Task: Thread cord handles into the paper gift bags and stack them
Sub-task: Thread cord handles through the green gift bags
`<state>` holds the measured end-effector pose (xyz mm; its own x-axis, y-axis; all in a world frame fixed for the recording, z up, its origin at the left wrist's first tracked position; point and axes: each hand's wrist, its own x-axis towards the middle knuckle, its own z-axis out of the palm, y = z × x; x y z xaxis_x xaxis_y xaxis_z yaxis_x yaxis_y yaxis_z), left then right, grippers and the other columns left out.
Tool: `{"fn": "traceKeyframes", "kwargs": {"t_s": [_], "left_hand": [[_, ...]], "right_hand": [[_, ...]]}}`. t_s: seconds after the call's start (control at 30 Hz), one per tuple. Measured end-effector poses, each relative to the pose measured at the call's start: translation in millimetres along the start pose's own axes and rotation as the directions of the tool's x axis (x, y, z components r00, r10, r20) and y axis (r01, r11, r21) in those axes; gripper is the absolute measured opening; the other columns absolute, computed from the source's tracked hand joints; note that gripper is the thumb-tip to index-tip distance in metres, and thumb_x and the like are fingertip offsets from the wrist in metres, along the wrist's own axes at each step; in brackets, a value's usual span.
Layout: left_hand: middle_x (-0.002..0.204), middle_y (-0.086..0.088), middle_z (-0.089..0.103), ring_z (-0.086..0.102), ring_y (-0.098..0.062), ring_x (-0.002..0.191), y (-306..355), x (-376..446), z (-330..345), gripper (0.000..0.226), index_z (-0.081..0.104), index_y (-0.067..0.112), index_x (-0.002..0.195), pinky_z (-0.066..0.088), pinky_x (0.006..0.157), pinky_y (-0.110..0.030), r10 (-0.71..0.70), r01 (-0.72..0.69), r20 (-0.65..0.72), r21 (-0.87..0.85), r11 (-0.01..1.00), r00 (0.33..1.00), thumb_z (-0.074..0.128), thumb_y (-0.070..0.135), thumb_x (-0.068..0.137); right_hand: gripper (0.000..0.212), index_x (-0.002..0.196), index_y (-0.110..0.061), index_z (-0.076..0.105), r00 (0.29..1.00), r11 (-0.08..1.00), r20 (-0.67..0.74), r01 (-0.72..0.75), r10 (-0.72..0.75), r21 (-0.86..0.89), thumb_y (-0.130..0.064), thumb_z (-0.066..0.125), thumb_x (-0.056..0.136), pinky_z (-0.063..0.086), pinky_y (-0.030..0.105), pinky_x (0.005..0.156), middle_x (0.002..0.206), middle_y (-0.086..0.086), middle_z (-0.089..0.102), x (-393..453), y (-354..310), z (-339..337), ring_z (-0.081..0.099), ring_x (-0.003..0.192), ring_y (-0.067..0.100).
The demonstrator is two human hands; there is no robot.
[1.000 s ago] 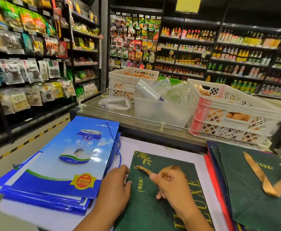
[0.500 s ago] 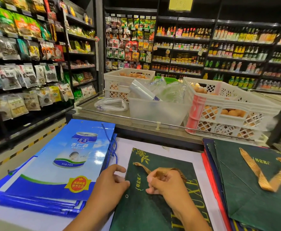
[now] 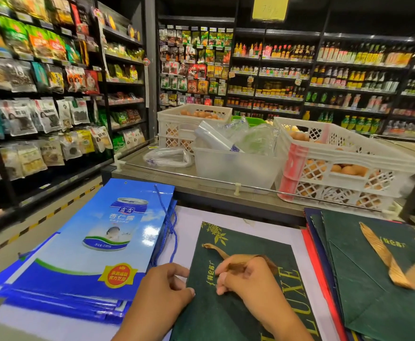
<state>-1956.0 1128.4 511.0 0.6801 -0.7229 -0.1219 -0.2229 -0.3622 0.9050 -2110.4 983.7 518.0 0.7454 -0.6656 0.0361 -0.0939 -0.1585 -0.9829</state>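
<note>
A dark green paper gift bag (image 3: 238, 308) with gold lettering lies flat on the white table in front of me. A gold ribbon handle (image 3: 217, 250) runs from a hole near the bag's top into my right hand (image 3: 247, 279), whose curled fingers pinch it on the bag's face. My left hand (image 3: 163, 289) rests at the bag's left edge, thumb on the green paper. To the right lies a stack of green bags (image 3: 378, 279) with a gold ribbon handle (image 3: 393, 262) on top. To the left is a stack of blue bags (image 3: 86, 252) with blue cord handles (image 3: 169, 232).
Behind the white table (image 3: 186, 217) a grey counter holds white crates of eggs (image 3: 336, 163), a clear plastic tub (image 3: 233, 166) and loose plastic bags (image 3: 168, 157). Stocked shop shelves fill the left side and the back. An aisle floor with striped tape runs on the left.
The right hand has drawn the gold ribbon down and toward me across the bag's face. The left hand stays at the bag's left edge. The view has tilted slightly.
</note>
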Motion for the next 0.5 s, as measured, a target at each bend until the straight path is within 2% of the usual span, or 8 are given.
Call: {"fn": "traceKeyframes", "kwargs": {"t_s": [0.1, 0.2, 0.3, 0.4, 0.5], "left_hand": [[0.067, 0.003, 0.072, 0.07, -0.008, 0.063, -2.9, 1.1, 5.2, 0.025, 0.073, 0.028, 0.097, 0.05, 0.06, -0.019, 0.029, -0.03, -0.008, -0.019, 0.999, 1.0, 0.085, 0.013, 0.081], [0.068, 0.001, 0.069, 0.067, -0.008, 0.064, -7.8, 1.3, 6.6, 0.025, 0.074, 0.03, 0.097, 0.053, 0.064, -0.02, 0.045, -0.046, -0.023, -0.05, 0.998, 0.999, 0.085, 0.014, 0.081], [0.069, 0.001, 0.069, 0.066, -0.01, 0.065, -13.9, -1.8, 9.6, 0.027, 0.075, 0.032, 0.099, 0.054, 0.066, -0.022, 0.064, -0.068, -0.053, -0.085, 0.994, 0.997, 0.085, 0.013, 0.081], [0.069, 0.002, 0.071, 0.067, -0.011, 0.066, -17.2, -3.9, 12.4, 0.032, 0.074, 0.032, 0.101, 0.054, 0.066, -0.02, 0.083, -0.092, -0.08, -0.113, 0.989, 0.993, 0.084, 0.009, 0.082], [0.072, -0.001, 0.073, 0.069, -0.012, 0.067, -17.7, -4.1, 13.7, 0.032, 0.073, 0.032, 0.102, 0.054, 0.065, -0.019, 0.099, -0.108, -0.083, -0.124, 0.986, 0.992, 0.082, 0.007, 0.084]], "right_hand": [[0.009, 0.093, -0.006, 0.075, 0.995, 0.997, 0.095, 0.018, -0.012, -0.069, 0.0, 0.072, 0.088, 0.062, 0.036, 0.084, 0.081, 0.014, 0.078, -3.8, -4.2, 7.3, 0.078, 0.08, 0.031], [0.011, 0.09, -0.016, 0.076, 0.994, 0.988, 0.113, 0.02, -0.003, -0.15, -0.005, 0.074, 0.089, 0.059, 0.027, 0.082, 0.081, 0.008, 0.079, -5.1, -6.6, 12.2, 0.078, 0.08, 0.022], [0.008, 0.088, -0.027, 0.078, 0.992, 0.929, 0.113, 0.088, -0.051, -0.359, -0.019, 0.076, 0.09, 0.052, 0.016, 0.079, 0.086, -0.011, 0.076, -4.6, -7.1, 11.8, 0.072, 0.084, 0.006], [0.005, 0.092, -0.031, 0.077, 0.977, 0.871, 0.2, 0.156, -0.068, -0.466, -0.027, 0.074, 0.09, 0.049, 0.016, 0.074, 0.089, -0.015, 0.072, -4.0, -6.3, 13.6, 0.063, 0.081, 0.0], [0.006, 0.096, -0.031, 0.076, 0.968, 0.855, 0.245, 0.165, -0.046, -0.492, -0.031, 0.073, 0.091, 0.054, 0.022, 0.078, 0.093, -0.015, 0.071, -2.8, -5.9, 16.6, 0.066, 0.086, 0.004]]}}
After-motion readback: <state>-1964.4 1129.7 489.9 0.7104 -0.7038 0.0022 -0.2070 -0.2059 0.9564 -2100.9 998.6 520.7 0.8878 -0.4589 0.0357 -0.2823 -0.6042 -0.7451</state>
